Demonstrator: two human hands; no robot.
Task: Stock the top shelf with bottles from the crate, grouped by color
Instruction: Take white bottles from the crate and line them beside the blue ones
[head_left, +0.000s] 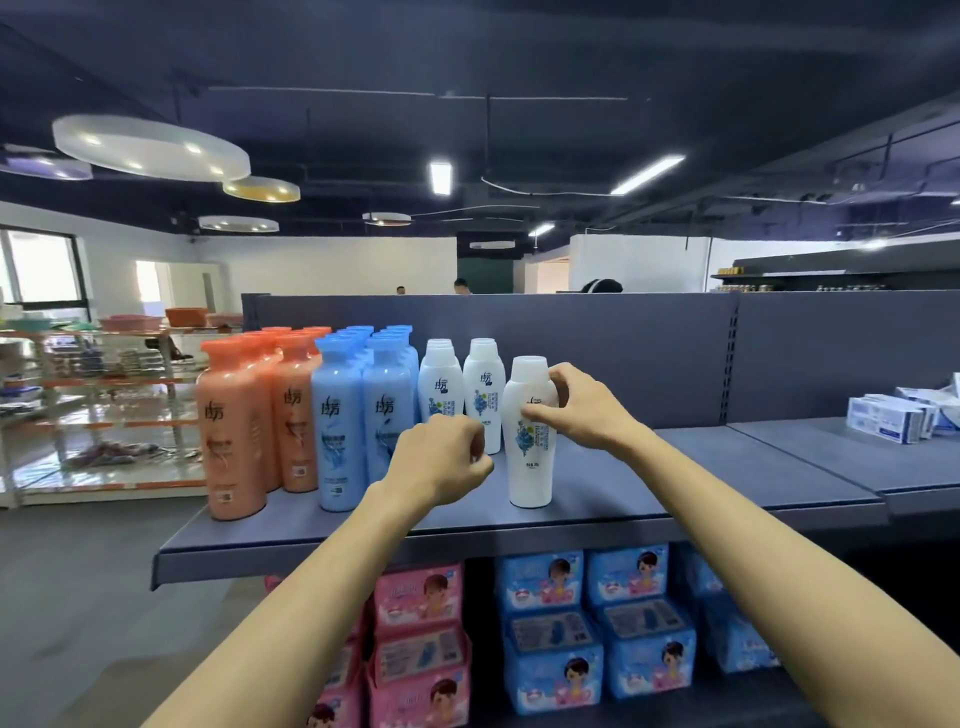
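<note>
White bottle (528, 467) stood upright near front of top shelf (727, 480), pinched at its shoulder by right hand (584, 410). Left hand (441, 462) curled over shelf front, nothing seen held.

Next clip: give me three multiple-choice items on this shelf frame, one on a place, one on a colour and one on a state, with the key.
1. Where on the top shelf do the orange bottles stand?
A) left end
B) between blue and white
C) right end

2. What colour is the bottle in the grip of the right hand?
A) orange
B) blue
C) white

3. How does that bottle stand?
A) upright
B) on its side
C) upside down

Key:
1 A: the blue bottles and then the white bottles stand to their right.
2 C: its body and cap are white.
3 A: its cap is up and its base is down at the shelf.
</note>
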